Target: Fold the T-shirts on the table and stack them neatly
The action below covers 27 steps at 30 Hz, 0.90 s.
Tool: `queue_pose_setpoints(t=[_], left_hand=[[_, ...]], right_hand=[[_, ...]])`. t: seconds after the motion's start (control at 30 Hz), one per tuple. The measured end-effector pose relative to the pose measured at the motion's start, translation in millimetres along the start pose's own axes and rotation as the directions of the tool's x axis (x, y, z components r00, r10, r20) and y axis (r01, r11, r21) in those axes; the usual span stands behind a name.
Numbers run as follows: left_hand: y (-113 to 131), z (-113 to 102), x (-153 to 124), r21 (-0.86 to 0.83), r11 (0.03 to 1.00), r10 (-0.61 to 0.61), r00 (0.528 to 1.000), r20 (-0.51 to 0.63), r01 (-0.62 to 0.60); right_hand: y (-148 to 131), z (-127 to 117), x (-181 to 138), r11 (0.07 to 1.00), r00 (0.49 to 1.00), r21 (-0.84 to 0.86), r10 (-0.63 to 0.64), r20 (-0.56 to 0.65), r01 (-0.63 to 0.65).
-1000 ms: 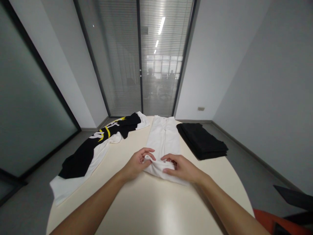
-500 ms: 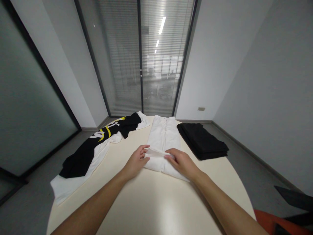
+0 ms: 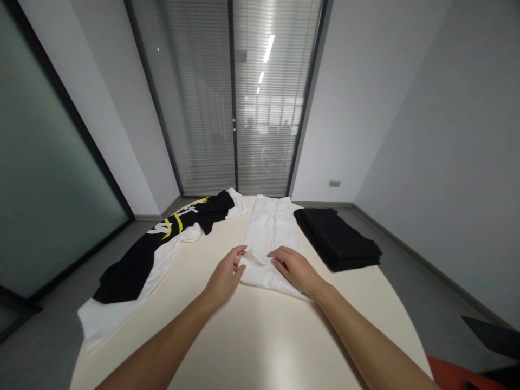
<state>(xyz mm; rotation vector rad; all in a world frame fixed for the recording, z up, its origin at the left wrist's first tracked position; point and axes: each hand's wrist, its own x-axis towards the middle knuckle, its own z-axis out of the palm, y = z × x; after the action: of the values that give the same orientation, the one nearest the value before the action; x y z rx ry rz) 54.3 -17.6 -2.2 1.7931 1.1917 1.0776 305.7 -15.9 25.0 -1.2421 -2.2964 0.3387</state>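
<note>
A white garment (image 3: pixel 264 227), folded into a long strip, lies lengthwise on the table in front of me. Its near end is doubled over, with a loose, rumpled flap between my hands. At the left edge of that fold, my left hand (image 3: pixel 224 276) touches the cloth, thumb and fingers apart. My right hand (image 3: pixel 298 271) rests on the right part of the fold, its fingers curled on the flap and the thumb beneath them. The cloth under the right palm is hidden.
A black-and-white shirt (image 3: pixel 162 238) with yellow and white print lies spread along the table's left side. Folded black clothes (image 3: pixel 335 238) are stacked at the right. The round cream table (image 3: pixel 244 336) has an orange-and-black chair (image 3: pixel 459 374) near its right edge.
The flap that was stretched between my hands has slackened and crumpled. My right hand has shifted slightly left and lies lower on the cloth; the left fingers and thumb have parted.
</note>
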Motion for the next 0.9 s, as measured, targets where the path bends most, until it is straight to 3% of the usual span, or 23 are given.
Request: queue_pose_setpoints(t=[0.17,0.3,0.37,0.43,0.53,0.73,0.83,0.9], left_hand=[[-1,3,0,0.116,0.99,0.083,0.997,-0.001,-0.083],[9,-6,-5,0.219,0.956,0.196,0.98,0.026,-0.197],[19,-16,-7,0.295,0.899,0.289,0.944,0.158,-0.324],[26,-25,-9,0.335,0.826,0.335,0.873,0.354,-0.453],[29,-32,-6,0.383,0.769,0.301,0.818,0.49,-0.512],[36,-39,-5,0.423,0.783,0.204,0.83,0.519,-0.457],[52,-46,-13,0.428,0.826,0.084,0.831,0.55,-0.367],[64,-50,-21,0.43,0.856,-0.034,0.799,0.6,-0.286]], right_hand=[[-16,-16,-2,0.99,0.999,-0.138,-0.023,-0.029,0.019],[-39,-29,-16,0.986,0.985,-0.138,-0.068,0.16,0.09],[-47,-31,-24,0.981,0.963,-0.145,-0.085,0.256,0.126],[-50,-33,-28,0.976,0.953,-0.177,-0.068,0.296,0.125],[-46,-35,-30,0.976,0.954,-0.198,-0.024,0.297,0.086],[-36,-41,-30,0.997,0.952,-0.074,0.051,0.301,-0.03],[-41,-43,-33,0.994,0.916,0.081,0.034,0.4,-0.072],[-47,-44,-35,0.972,0.863,0.197,0.011,0.505,-0.128]])
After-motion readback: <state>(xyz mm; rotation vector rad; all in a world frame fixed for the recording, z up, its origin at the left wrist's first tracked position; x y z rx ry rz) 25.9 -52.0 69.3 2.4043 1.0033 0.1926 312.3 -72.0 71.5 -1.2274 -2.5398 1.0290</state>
